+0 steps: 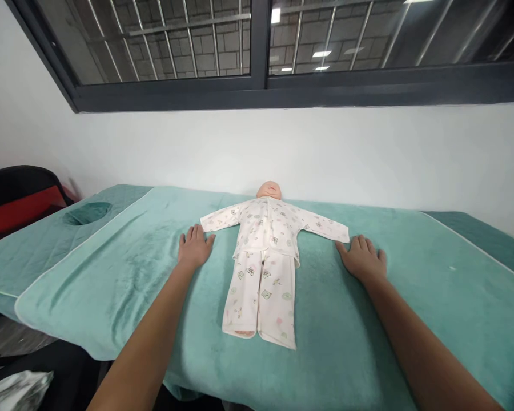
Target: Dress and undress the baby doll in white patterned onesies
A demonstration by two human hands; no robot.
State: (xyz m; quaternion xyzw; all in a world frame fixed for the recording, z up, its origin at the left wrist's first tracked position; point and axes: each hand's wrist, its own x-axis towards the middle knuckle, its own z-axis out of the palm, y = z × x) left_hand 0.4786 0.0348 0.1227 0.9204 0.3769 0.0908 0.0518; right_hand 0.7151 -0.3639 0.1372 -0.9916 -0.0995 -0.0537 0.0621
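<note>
A baby doll point(269, 189) lies on its back on the green bed cover, head toward the wall. It wears a white printed long-sleeved top point(268, 225) and matching trousers point(260, 297). Both sleeves are spread out sideways and cover the doll's hands. My left hand point(194, 246) rests palm down by the end of the sleeve on the left, fingers stretched out. On the other side my right hand point(363, 257) lies flat on the cover, its thumb close to the opposite cuff. Whether the fingers touch the cuffs is hard to tell. Neither hand holds anything.
The green cover point(124, 274) drapes over a massage bed with a face hole point(88, 213) at the left. A white wall point(163, 145) and a dark-framed window point(257, 91) stand behind. A black and red chair point(23, 200) is at far left, and a plastic bag point(17, 391) sits below.
</note>
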